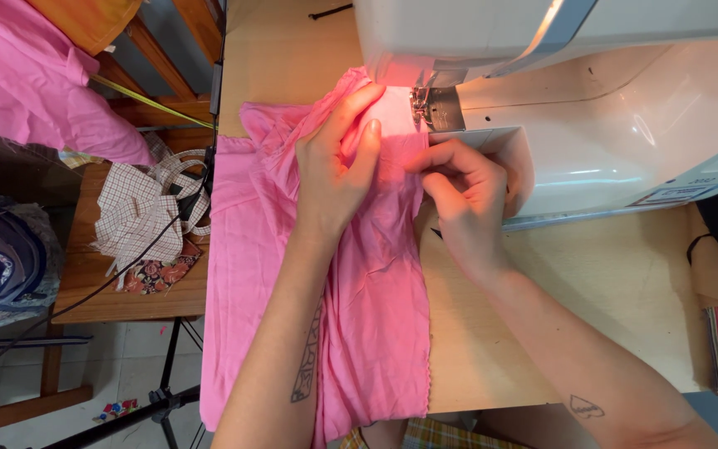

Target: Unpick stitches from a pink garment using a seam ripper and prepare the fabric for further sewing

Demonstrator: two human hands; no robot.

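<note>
The left hand (338, 166) is laid flat, fingers extended, on the pink fabric (359, 291). The right hand (467, 195) is closed in a pinch on a fold of the same fabric, just beside the presser foot (420, 104) of the white sewing machine (625, 116). The fabric is spread across the wooden desk (592, 308) and hangs over its near edge. Checked cloth pieces (139, 212) are seen on a side table at left.
</note>
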